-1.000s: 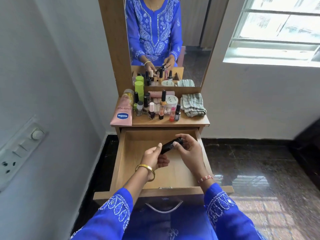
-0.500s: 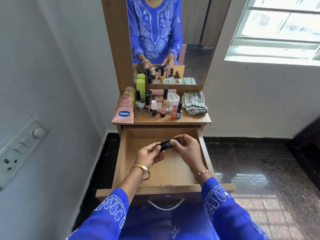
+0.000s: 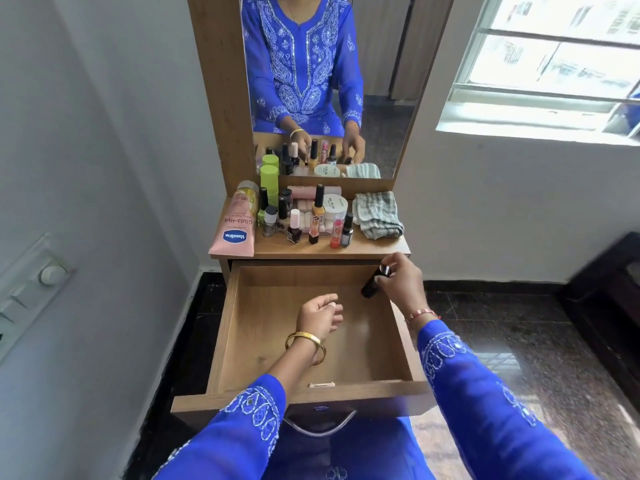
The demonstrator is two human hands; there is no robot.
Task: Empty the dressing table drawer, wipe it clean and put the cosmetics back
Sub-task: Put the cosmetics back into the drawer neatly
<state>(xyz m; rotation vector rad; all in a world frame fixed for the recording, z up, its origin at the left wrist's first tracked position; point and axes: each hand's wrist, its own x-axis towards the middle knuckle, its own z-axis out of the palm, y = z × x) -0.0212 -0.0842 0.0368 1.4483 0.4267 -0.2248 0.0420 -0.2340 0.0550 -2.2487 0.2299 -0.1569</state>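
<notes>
Small black cylindrical cosmetic tube: held in the right hand above the far right corner of the open wooden drawer, at about 2 o'clock from the drawer's centre. The thumb and fingertips are curled round the tube's upper end, near its shiny cap; the lower end projects free below the fingers. The long axis is tilted, the capped end pointing toward 1 o'clock and the free end toward 7 o'clock, down into the drawer.

The left hand hovers over the middle of the drawer with fingers loosely curled, holding nothing.

On the dressing table top, at 12 o'clock from the drawer, stand assorted small bottles. A pink Vaseline lotion tube lies at the top's 9 o'clock edge; a folded striped grey-green cloth lies at 3 o'clock.
</notes>
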